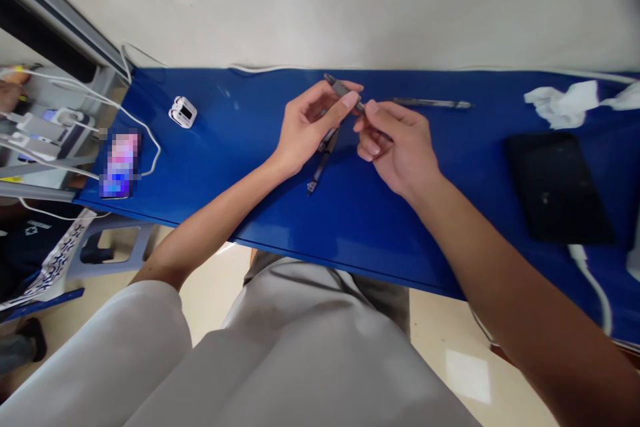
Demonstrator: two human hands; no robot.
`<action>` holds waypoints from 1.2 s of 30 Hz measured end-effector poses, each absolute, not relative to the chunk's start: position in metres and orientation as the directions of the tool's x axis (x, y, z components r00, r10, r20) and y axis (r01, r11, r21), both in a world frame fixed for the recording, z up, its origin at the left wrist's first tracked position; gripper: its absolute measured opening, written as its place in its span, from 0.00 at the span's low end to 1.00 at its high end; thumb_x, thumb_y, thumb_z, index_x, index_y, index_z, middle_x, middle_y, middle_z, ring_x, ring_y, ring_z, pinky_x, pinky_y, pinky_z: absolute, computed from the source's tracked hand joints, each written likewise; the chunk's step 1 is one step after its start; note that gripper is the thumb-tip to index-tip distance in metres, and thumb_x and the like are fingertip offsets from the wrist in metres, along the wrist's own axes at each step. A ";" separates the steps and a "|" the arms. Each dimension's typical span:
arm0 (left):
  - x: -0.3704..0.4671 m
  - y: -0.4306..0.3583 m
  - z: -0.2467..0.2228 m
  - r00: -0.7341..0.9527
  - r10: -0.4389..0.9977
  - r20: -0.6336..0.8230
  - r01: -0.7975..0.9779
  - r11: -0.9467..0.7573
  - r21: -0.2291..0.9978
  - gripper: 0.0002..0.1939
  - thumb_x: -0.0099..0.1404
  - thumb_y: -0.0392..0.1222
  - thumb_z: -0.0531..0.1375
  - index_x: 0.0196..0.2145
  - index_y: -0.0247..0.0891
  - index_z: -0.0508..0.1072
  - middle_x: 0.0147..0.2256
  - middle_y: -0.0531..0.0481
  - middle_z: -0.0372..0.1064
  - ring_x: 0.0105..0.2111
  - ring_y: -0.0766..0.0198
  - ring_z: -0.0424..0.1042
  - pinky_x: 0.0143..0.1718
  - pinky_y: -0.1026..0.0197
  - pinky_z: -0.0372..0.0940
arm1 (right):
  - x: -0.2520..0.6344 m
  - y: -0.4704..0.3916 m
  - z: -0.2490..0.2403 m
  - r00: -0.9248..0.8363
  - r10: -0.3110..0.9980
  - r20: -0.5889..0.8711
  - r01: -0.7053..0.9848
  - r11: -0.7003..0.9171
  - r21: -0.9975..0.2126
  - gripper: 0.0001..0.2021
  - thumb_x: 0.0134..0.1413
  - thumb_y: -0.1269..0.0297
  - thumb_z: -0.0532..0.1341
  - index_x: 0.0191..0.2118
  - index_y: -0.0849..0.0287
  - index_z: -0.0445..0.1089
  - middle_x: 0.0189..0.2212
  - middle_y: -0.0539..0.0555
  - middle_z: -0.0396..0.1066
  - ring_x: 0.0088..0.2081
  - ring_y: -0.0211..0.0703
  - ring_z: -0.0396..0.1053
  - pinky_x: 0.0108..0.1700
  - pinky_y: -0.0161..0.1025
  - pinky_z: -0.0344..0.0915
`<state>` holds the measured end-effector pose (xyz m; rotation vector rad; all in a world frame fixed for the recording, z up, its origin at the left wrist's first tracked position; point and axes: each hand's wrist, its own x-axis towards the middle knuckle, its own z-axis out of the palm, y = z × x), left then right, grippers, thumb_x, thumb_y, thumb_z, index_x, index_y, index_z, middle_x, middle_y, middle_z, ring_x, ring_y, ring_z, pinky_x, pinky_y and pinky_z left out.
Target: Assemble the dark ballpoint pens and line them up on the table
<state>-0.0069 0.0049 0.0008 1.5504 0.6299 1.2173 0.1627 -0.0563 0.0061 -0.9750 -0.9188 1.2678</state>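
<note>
Over the blue table (280, 213), my left hand (307, 123) is closed around a dark grey pen (341, 87), its clip end pointing up and to the left. My right hand (400, 140) pinches the other end of that pen, fingertips close to my left thumb; what exactly lies between those fingers is partly hidden. Below my hands a second pen (320, 170) rests on the table, its upper part covered by my left hand. A third pen (440, 104) lies flat behind my right hand, with one end hidden.
A black device (557, 187) with a white cable (593, 287) lies at the right, below crumpled tissue (565, 103). To the left are a small white gadget (183, 112) and a phone (120, 163). A wall (350, 7) borders the back; a stool (113, 247) stands lower left.
</note>
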 end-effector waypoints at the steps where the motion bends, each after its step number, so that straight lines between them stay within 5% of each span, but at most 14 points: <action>1: -0.007 0.004 0.003 0.352 0.863 0.363 -0.198 -0.311 0.930 0.20 0.73 0.63 0.71 0.48 0.43 0.84 0.49 0.43 0.84 0.47 0.54 0.84 0.47 0.54 0.77 | 0.162 -0.057 0.005 0.073 0.997 0.021 -0.299 0.042 -0.953 0.24 0.55 0.42 0.81 0.31 0.52 0.72 0.32 0.51 0.74 0.22 0.36 0.59 0.19 0.40 0.57; 9: -0.006 -0.002 0.009 0.350 0.918 0.188 -0.275 -0.092 0.957 0.17 0.70 0.58 0.75 0.46 0.44 0.84 0.46 0.46 0.86 0.50 0.53 0.86 0.50 0.54 0.80 | 0.158 -0.058 0.003 0.021 0.999 0.045 -0.220 0.048 -0.974 0.27 0.60 0.38 0.78 0.31 0.52 0.67 0.26 0.47 0.63 0.21 0.36 0.57 0.19 0.40 0.61; 20: -0.005 0.001 0.007 0.330 0.927 0.179 -0.262 -0.092 0.961 0.14 0.70 0.53 0.76 0.43 0.41 0.82 0.42 0.48 0.84 0.48 0.53 0.85 0.46 0.54 0.79 | 0.160 -0.056 -0.005 0.001 0.998 0.064 -0.219 0.063 -0.974 0.29 0.54 0.40 0.82 0.37 0.51 0.66 0.32 0.49 0.75 0.21 0.35 0.59 0.19 0.39 0.58; 27: -0.006 0.006 0.002 0.353 0.890 0.288 -0.258 -0.203 0.945 0.19 0.68 0.59 0.76 0.41 0.42 0.81 0.41 0.49 0.84 0.50 0.52 0.85 0.51 0.52 0.79 | 0.159 -0.062 0.006 -0.068 0.998 -0.019 -0.261 -0.036 -0.965 0.27 0.60 0.40 0.78 0.38 0.50 0.64 0.23 0.41 0.53 0.19 0.33 0.46 0.19 0.36 0.47; 36: -0.007 0.007 0.006 0.453 0.848 0.277 -0.313 -0.140 0.939 0.23 0.66 0.60 0.77 0.48 0.42 0.82 0.47 0.44 0.85 0.56 0.48 0.84 0.61 0.46 0.78 | 0.160 -0.063 0.015 -0.108 0.991 -0.074 -0.325 -0.106 -0.940 0.27 0.61 0.34 0.76 0.40 0.50 0.67 0.22 0.40 0.47 0.18 0.33 0.44 0.19 0.37 0.46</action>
